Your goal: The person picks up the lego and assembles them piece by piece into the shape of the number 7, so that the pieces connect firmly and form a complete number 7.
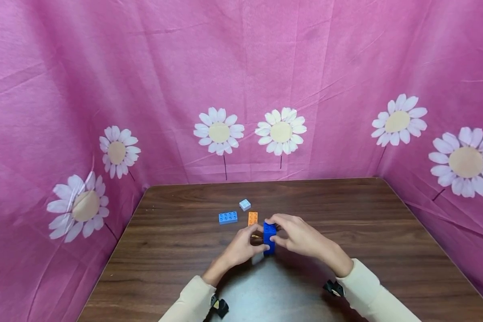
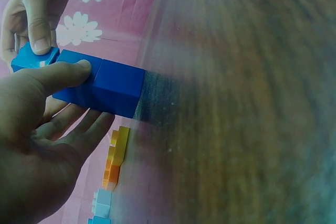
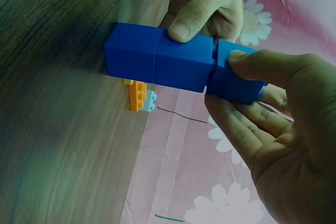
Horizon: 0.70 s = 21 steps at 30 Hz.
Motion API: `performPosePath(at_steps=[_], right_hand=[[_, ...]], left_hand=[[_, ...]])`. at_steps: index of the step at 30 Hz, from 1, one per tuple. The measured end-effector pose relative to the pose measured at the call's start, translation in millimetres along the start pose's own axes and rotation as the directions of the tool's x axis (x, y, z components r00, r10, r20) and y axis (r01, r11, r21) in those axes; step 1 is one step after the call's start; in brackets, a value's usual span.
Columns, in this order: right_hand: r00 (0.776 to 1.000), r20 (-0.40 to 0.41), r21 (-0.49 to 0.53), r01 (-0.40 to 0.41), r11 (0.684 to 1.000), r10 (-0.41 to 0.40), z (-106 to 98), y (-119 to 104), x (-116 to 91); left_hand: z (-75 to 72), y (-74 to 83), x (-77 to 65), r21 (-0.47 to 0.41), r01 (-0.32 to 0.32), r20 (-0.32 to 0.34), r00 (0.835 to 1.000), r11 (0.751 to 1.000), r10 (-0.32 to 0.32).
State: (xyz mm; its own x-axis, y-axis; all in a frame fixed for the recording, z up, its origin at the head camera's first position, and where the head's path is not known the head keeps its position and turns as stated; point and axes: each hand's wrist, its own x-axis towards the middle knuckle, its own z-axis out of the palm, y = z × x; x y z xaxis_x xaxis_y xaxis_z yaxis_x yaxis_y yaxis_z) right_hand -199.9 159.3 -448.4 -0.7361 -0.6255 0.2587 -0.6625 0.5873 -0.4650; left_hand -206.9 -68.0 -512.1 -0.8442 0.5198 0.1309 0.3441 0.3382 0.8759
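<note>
An upright stack of two dark blue toy bricks (image 3: 134, 51) stands on the table near the middle. My left hand (image 1: 241, 247) grips its upper brick, thumb on the near face and fingers behind. Above it, my right hand (image 1: 302, 235) pinches another blue brick (image 3: 231, 85) between thumb and fingers. In the right wrist view this top brick lines up with the stack, and a thin gap with studs shows at the joint. Part of the stack is hidden behind my fingers in the head view.
Beyond the hands lie a light blue brick (image 1: 228, 218), a small pale blue brick (image 1: 245, 205) and an orange brick (image 1: 252, 218). A yellow brick (image 2: 123, 142) sits by the orange one. A pink flowered cloth (image 1: 249, 67) hangs behind the wooden table (image 1: 177, 250).
</note>
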Motion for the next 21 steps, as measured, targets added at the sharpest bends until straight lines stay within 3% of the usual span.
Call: performPosePath(at_steps=[9,21], right_hand=[[0.997,-0.067,-0.020,0.038,0.999,-0.040,4.6,-2.5,-1.6],[0.999,-0.030,0.013,-0.019,1.000,0.019,2.8,-3.3,0.6]], left_hand=[[-0.7,0.0,0.0,0.016,-0.012,-0.007,1.000,1.000,0.012],[-0.9,-2.6,1.9,0.044,-0.020,-0.011,1.000,0.999,0.021]])
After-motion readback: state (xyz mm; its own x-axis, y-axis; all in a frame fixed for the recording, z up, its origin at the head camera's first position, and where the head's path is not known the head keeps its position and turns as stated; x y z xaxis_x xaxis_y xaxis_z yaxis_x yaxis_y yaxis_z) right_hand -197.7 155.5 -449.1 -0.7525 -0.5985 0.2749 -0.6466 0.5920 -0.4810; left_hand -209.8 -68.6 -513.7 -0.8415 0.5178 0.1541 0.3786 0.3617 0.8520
